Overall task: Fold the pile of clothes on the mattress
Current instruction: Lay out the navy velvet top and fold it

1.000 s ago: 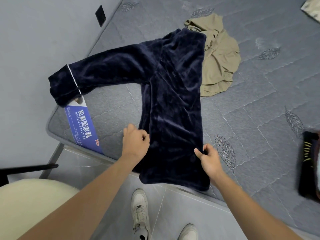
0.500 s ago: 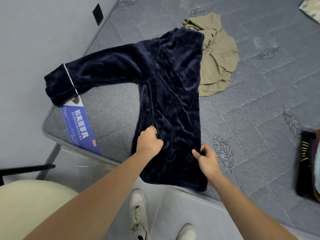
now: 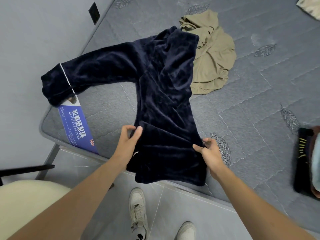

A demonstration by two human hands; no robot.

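Navy velvet top [image 3: 162, 94] lies on our mattress [image 3: 259, 104]; our left hand [image 3: 129, 144] seems to pinch its left edge, our right hand [image 3: 210, 151] grips its right edge.

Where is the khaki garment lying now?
In the head view, the khaki garment lies crumpled on the mattress, far from the person, its left edge tucked under the navy top.

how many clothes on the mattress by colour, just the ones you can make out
Navy: 1, the velvet top under both hands
Khaki: 1, the crumpled garment
Black with yellow marks: 1, the item at the right edge
Total: 3
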